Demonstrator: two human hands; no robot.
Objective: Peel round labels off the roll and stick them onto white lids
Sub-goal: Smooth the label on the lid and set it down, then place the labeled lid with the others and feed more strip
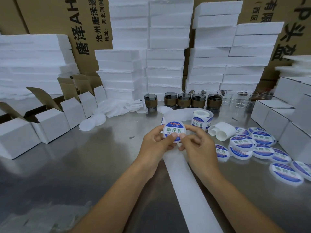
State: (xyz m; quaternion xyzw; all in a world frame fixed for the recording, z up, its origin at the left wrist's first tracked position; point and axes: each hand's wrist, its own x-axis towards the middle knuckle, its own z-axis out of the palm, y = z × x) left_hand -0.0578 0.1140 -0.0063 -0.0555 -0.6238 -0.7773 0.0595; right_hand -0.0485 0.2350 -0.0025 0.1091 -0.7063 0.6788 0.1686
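Here both hands hold one lid (174, 132) above the table (67, 165), a little in front of the roll (202, 117). The left hand (155, 142) grips the lid at its left edge, with the fingers curled behind it and the thumb lying on the lower part of the label (173, 127). The right hand (197, 146) grips the right edge in the same way, and its thumb presses the lower rim of the label, just beside the left thumb. The label is round, white with a blue border and green characters, and it covers almost the whole face of the lid. A long white strip (190, 185) of backing paper runs under the hands toward the person. To the right lie many labelled lids (262, 138), some overlapping. To the left lie plain lids (94, 122), near a row of open white boxes (50, 125). At the back stand cups (183, 100) with brown sleeves, in front of stacks of foam blocks (165, 63).
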